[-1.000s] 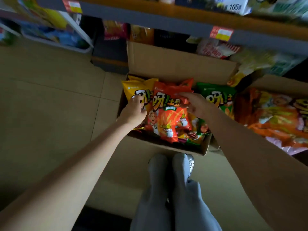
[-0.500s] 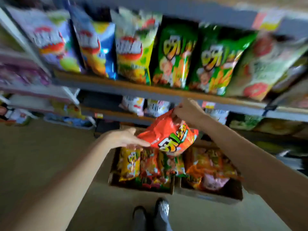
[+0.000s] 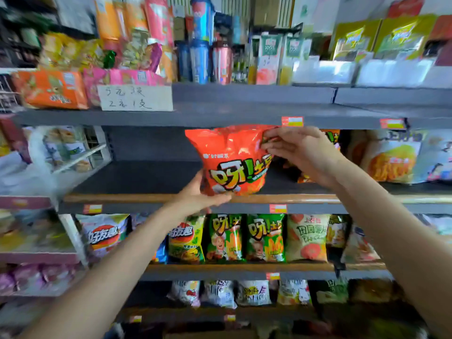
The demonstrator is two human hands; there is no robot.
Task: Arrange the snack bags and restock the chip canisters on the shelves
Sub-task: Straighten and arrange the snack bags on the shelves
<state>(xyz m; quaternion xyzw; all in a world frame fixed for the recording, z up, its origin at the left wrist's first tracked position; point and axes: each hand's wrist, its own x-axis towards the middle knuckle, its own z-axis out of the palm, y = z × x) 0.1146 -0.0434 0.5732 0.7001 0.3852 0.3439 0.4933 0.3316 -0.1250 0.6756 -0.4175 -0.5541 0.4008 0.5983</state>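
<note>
Shelving step in hand: left hand [image 3: 199, 195] cups the orange snack bag [image 3: 232, 157] from below, right hand [image 3: 299, 152] pinches its top corner. Next: seat it upright on the middle shelf [image 3: 146, 178].

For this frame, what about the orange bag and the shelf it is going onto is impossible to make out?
- Head view: the orange snack bag hides its own base, so whether it rests on the middle shelf is unclear.
- The right hand covers the bag's top right corner.
- The left hand covers its lower left edge.
- The orange bags behind are mostly hidden by the right hand.
- The price tags are too blurred to read.
</note>
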